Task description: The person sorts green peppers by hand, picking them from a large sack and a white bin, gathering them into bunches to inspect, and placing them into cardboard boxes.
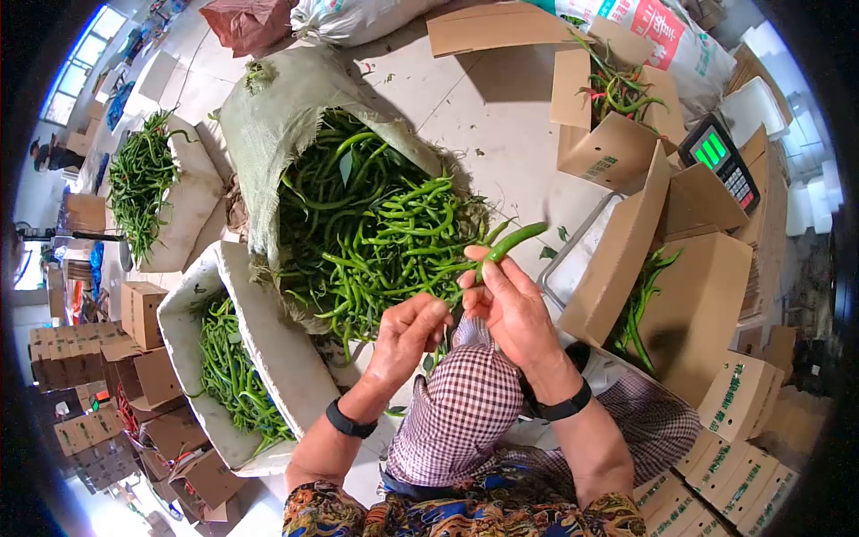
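Observation:
My right hand [513, 309] grips a long green chili pepper [519, 238], its tip pointing up and to the right. Just left of it, my left hand [409, 335] is closed in a pinch, and whatever its fingers hold is hidden. Both hands are above my knee, which is covered in checked cloth [472, 394]. In front of them a woven sack [268, 116] lies open, with a heap of green chili peppers [394, 242] spilling from its mouth.
At right stand an open cardboard box [707, 304] with some chilies and a scale display [718, 164]. Another box of chilies [617, 98] is behind. White foam boxes [268, 349] of chilies stand at left. Stacked cartons [743, 474] are at lower right.

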The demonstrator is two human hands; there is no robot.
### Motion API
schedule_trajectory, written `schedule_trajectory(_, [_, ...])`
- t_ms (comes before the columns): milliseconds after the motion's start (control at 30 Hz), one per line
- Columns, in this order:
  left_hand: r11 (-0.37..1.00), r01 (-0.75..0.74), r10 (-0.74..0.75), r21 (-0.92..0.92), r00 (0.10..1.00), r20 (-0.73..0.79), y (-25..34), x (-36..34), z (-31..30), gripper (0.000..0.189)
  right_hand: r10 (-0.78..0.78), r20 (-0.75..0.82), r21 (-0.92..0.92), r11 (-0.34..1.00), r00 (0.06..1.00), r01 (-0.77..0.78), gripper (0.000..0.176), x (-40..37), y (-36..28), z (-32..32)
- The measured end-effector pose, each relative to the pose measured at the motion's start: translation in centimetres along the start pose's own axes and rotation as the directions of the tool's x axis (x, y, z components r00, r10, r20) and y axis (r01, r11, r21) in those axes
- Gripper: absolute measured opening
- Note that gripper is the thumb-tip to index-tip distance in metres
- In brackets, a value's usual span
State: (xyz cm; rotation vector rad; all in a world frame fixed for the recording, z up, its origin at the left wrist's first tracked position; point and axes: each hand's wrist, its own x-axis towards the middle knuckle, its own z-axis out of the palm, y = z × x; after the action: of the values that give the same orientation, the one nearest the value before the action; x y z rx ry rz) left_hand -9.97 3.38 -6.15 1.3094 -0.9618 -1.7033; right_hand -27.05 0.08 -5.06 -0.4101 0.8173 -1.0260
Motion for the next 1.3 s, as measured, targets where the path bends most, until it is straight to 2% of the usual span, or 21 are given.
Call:
schedule_trajectory(33, [1.000,-0.005,0.005,-0.004,1.000,0.003,-0.1,0.2,0.2,0.027,-0.004,0.000,-0.006,1.000,1.000,0.004,0.028,0.0,0.3,0.0])
schedule_trajectory(133, [0.776,0.029,-0.145,-0.630,0.980,-0.134,0.1,1.2,1.5,0.026,-0.057,-0.017,-0.087,0.995,0.998,0.055,0.027,0.1,0.9,1.2])
schedule_trajectory(233, [0.663,-0.046,-0.096,-0.747,0.985,-0.145,-0.8,3.3,2.2,0.028,-0.089,0.128,-0.274,0.954,0.988,0.121,0.026,0.0,0.5,1.6])
schedule_trajectory(367, [0.967,-0.245,0.188,-0.065,0.866,-0.464,-0.8,3.4,2.3,0.032,-0.118,-0.009,-0.612,0.786,0.993,0.087,0.024,-1.3,-2.2,3.8])
schedule_trajectory(433, [0.875,-0.286,0.035,-0.391,0.843,-0.537,-3.0,5.2,-3.0,0.030,-0.151,0.022,-0.638,0.759,0.988,0.130,0.023,-3.1,-3.6,3.9])
schedule_trajectory(467, [0.885,-0.290,-0.015,-0.365,0.765,-0.644,-2.3,4.8,-3.5,0.028,-0.187,0.053,-0.662,0.729,0.981,0.175,0.022,-3.8,-4.7,3.8])
schedule_trajectory(500, [0.954,-0.236,0.096,-0.188,0.828,-0.553,-2.1,3.6,-3.8,0.029,-0.093,0.022,-0.682,0.727,0.995,0.083,0.025,-4.5,-6.5,3.8])
schedule_trajectory(600, [0.974,0.059,-0.038,0.220,0.994,-0.099,-3.8,-0.2,-5.0,0.024,-0.223,-0.088,-0.729,0.678,0.971,0.090,0.027,-3.3,-12.0,1.2])
schedule_trajectory(633, [0.930,0.160,-0.152,0.330,0.987,-0.049,-5.5,-1.3,-5.6,0.020,-0.278,-0.042,-0.792,0.595,0.960,0.138,0.030,-2.2,-15.1,0.3])
schedule_trajectory(700, [0.683,0.018,-0.188,0.730,0.970,0.152,-8.6,-3.9,-6.8,0.020,-0.359,0.093,-0.887,0.393,0.929,0.241,0.029,1.1,-21.5,-2.0])
schedule_trajectory(733, [0.473,-0.130,-0.181,0.872,0.954,0.240,-12.7,-5.5,-8.0,0.020,-0.289,0.019,-0.876,0.457,0.957,0.156,0.024,3.4,-25.1,-4.9])
schedule_trajectory(767, [0.203,-0.067,-0.479,0.977,0.863,0.159,-10.7,-6.2,-6.6,0.020,-0.406,-0.032,-0.804,0.553,0.913,0.218,0.028,3.4,-26.3,-5.5])
schedule_trajectory(800, [0.132,-0.136,-0.578,0.982,0.794,0.188,-11.5,-7.2,-7.2,0.023,-0.443,-0.213,-0.820,0.565,0.871,0.087,0.034,4.5,-27.7,-6.2])
schedule_trajectory(867, [0.083,-0.187,-0.678,0.979,0.709,0.193,-12.9,-8.5,-8.1,0.027,-0.466,-0.196,-0.828,0.550,0.863,0.109,0.035,2.4,-25.2,-2.4])
schedule_trajectory(933, [0.162,-0.204,-0.504,0.966,0.824,0.258,-13.2,-8.6,-9.4,0.040,-0.326,-0.089,-0.828,0.549,0.941,0.112,0.031,-0.5,-21.6,-0.4])
schedule_trajectory(1000, [0.450,-0.078,-0.106,0.889,0.984,0.140,-13.1,-6.1,-10.7,0.045,-0.140,-0.064,-0.897,0.442,0.988,0.005,0.023,-4.1,-17.2,2.3])
schedule_trajectory(1033, [0.388,-0.169,0.129,0.906,0.983,0.128,-12.9,-3.9,-11.5,0.051,-0.105,0.321,-0.942,0.064,0.941,0.329,0.017,-6.1,-14.8,3.1])
schedule_trajectory(1067, [0.422,-0.142,0.168,0.895,0.983,0.077,-10.6,-1.4,-11.4,0.051,-0.036,-0.025,-0.723,0.691,0.999,0.006,0.015,-7.9,-11.5,3.9])
schedule_trajectory(1133, [0.406,-0.153,0.300,0.901,0.954,0.027,-8.5,3.6,-11.2,0.056,0.364,0.003,-0.806,0.552,0.931,-0.214,0.016,-9.0,-9.6,4.2])
schedule_trajectory(1200, [0.281,-0.226,0.417,0.933,0.904,0.093,-9.2,8.3,-11.2,0.070,0.350,-0.070,-0.613,0.723,0.934,-0.318,0.017,-10.6,-6.0,3.0])
schedule_trajectory(1300, [0.077,-0.211,0.457,0.974,0.876,0.153,-11.4,14.8,-11.6,0.080,0.197,-0.112,-0.774,0.598,0.974,-0.210,0.021,-13.9,-5.2,-0.6])
